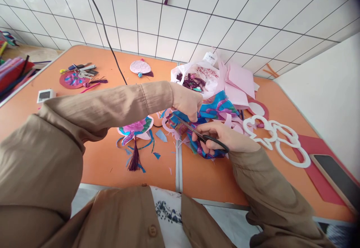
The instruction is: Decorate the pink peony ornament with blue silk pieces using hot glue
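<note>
My right hand (216, 137) grips black-handled scissors (206, 137), whose blades point up and left over a blue floral fabric (218, 105) with purple and pink patterns. Across the table reaches my left hand (187, 100), its fingers closed and pinching the fabric just above the blades. Part of that grip is hidden by the back of the hand. Under the blades a piece edged in pink (168, 124) lies among the folds. To the left sits a floral pendant (137, 128) with a dark purple tassel (135, 158), partly covered by my left sleeve.
Blue scraps (161, 135) litter the orange table (157, 173). Behind my hands stands a white plastic bag (208, 77) with purple tassels, beside pink sheets (239, 81). White cut-out templates (292, 154) and a phone (334, 177) lie right; keys (84, 73) and a round pink pendant (140, 67) lie back left.
</note>
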The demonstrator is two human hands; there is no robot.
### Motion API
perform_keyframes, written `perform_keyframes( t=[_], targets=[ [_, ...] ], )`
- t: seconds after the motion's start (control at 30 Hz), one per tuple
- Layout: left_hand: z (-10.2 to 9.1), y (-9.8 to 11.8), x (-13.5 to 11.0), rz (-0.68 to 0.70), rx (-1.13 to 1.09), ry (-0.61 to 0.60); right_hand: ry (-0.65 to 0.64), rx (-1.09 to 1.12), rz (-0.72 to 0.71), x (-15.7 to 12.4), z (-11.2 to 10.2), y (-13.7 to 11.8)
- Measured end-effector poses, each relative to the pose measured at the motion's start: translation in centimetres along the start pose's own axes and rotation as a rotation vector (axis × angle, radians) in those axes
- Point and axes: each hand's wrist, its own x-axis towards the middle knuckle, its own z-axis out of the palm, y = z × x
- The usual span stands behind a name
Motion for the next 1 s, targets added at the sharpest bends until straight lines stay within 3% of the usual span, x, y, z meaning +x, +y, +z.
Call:
perform_keyframes(
  t=[0.2, 0.47, 0.53, 0.63, 0.73, 0.87, 0.93, 1.0],
  targets=[
    [-0.1, 0.5, -0.4, -0.006, -0.017, -0.004, 0.010, 0.010, -0.004, 0.2, 0.0, 0.0],
    [-0.1, 0.4, 0.0, 0.035, -0.002, 0.076, 0.039, 0.030, 0.163, -0.1, 0.3, -0.5],
    [-0.3, 0.3, 0.0, 0.007, 0.002, 0.094, 0.003, 0.013, 0.201, -0.2, 0.3, -0.6],
    [-0.8, -0.1, 0.1, 0.023, -0.038, 0.083, -0.151, -0.073, 0.196, -0.5, -0.1, -0.8],
    [-1.3, -0.1, 0.6, 0.099, -0.110, 0.097, -0.306, -0.147, 0.081, -0.8, -0.5, -0.9],
    [-1.7, 1.2, 2.0, 0.364, -0.199, 0.294, -0.382, -0.112, 0.023, -0.8, -0.7, -1.4],
    [-2.0, 1.8, 2.9, 0.484, -0.338, 0.295, -0.396, -0.089, 0.002, -0.7, -0.6, -1.7],
    [-2.2, 1.8, 3.7, 0.461, -0.367, 0.196, -0.414, -0.071, -0.010, -0.6, -0.6, -1.8]
  ],
)
